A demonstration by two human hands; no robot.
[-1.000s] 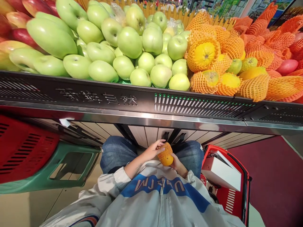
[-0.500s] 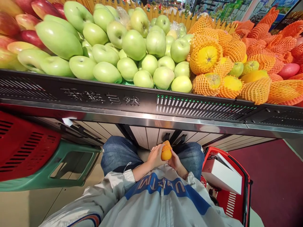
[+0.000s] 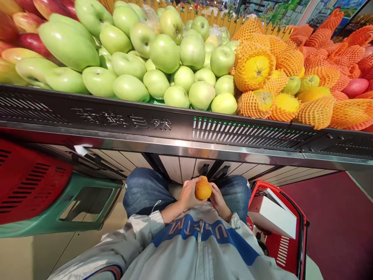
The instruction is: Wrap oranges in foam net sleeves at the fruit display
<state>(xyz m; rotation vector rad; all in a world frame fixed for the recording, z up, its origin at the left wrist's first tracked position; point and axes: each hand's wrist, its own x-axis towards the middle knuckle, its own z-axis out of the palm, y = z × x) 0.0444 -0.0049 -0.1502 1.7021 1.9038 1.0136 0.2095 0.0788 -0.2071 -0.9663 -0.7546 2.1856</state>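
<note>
An orange fruit [image 3: 203, 190], partly sleeved in an orange foam net [image 3: 201, 181], is held between both hands just above the lap, below the front edge of the display stand [image 3: 175, 128]. It is cupped by the left hand [image 3: 189, 194] on one side and gripped by the right hand [image 3: 217, 196] on the other. Green apples [image 3: 163, 54] are piled on the stand near its front edge, netted fruit [image 3: 256, 70] lies beside them, and a red basket [image 3: 288, 233] stands by the right leg.
</note>
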